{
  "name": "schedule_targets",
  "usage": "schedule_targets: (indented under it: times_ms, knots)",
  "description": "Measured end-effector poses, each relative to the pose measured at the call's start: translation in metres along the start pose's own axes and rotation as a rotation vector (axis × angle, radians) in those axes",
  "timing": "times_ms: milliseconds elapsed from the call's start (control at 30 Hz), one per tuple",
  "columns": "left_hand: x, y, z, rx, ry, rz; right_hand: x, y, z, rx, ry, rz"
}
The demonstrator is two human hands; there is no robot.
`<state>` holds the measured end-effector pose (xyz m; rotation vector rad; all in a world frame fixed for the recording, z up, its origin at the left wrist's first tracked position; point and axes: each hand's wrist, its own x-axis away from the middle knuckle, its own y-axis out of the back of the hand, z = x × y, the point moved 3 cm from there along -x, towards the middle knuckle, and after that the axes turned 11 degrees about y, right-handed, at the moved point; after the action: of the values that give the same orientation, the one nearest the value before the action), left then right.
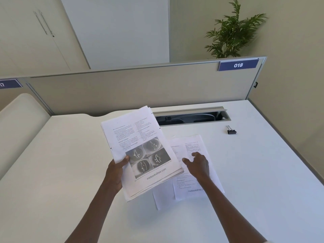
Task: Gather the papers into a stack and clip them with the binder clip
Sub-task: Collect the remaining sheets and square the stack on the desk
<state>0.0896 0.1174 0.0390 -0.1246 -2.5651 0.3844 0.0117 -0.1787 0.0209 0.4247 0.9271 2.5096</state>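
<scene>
I've got the bundle of papers [140, 151] in my left hand [116, 168], thumb pinched on top near the lower left corner, fingers under it, bundle lifted off the surface [263, 172] and tilted. It looks thick enough to hold some shape, but the sheets are fanned and uneven at the edges, so they'd probably slide on each other; a grip at the corner lets the far end sag, and mid-edge would likely be steadier. My right hand [197, 164] is palm down, fingers loosely spread, over the loose sheets [191, 188] lying flat on the surface just right of the bundle; I can't tell if the fingertips touch them. Those sheets are thin, floppy and hard to pinch flat, so I'd slide them to lift an edge. The binder clip [231, 131] sits well apart at the far right, handles up, untouched; small, stiff spring, needs a firm squeeze. Both forearms reach forward, left wrist turned inward.
</scene>
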Motion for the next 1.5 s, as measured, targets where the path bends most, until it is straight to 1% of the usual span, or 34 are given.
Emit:
schedule_targets:
  times_ms: [67, 167, 267, 367, 533, 800, 933, 1033, 1133, 1333, 1500]
  knots:
    - [-0.001, 0.003, 0.0, 0.004, 0.003, 0.009, 0.002, 0.0, -0.014, 0.125, -0.09, 0.02]
    - [-0.002, 0.003, 0.0, 0.003, 0.003, 0.018, 0.008, 0.002, -0.028, 0.314, -0.2, 0.004]
    - [-0.003, 0.003, 0.002, 0.009, 0.012, 0.016, 0.012, -0.001, -0.044, 0.403, -0.317, -0.002]
    - [-0.003, 0.004, 0.003, 0.009, 0.014, 0.025, 0.015, -0.005, -0.058, 0.431, -0.372, -0.018]
    - [-0.005, 0.003, 0.007, 0.015, 0.008, 0.021, 0.015, -0.001, -0.058, 0.488, -0.363, -0.048]
    - [-0.005, 0.002, 0.007, 0.013, 0.004, -0.002, 0.013, 0.003, -0.062, 0.329, -0.378, -0.047]
    - [-0.006, 0.008, 0.006, -0.019, 0.013, 0.0, 0.015, 0.007, -0.063, 0.258, -0.333, -0.128]
    - [-0.006, 0.012, 0.004, -0.051, -0.005, -0.038, 0.016, 0.014, -0.061, 0.182, -0.253, -0.227]
    - [-0.009, 0.017, 0.006, -0.07, -0.005, -0.087, 0.016, 0.024, -0.055, 0.08, -0.224, -0.27]
    - [-0.015, 0.02, 0.008, -0.12, -0.022, -0.17, 0.012, 0.042, -0.033, 0.044, -0.122, -0.342]
    - [-0.016, 0.019, 0.008, -0.12, -0.046, -0.251, 0.009, 0.062, 0.004, 0.071, 0.063, -0.37]
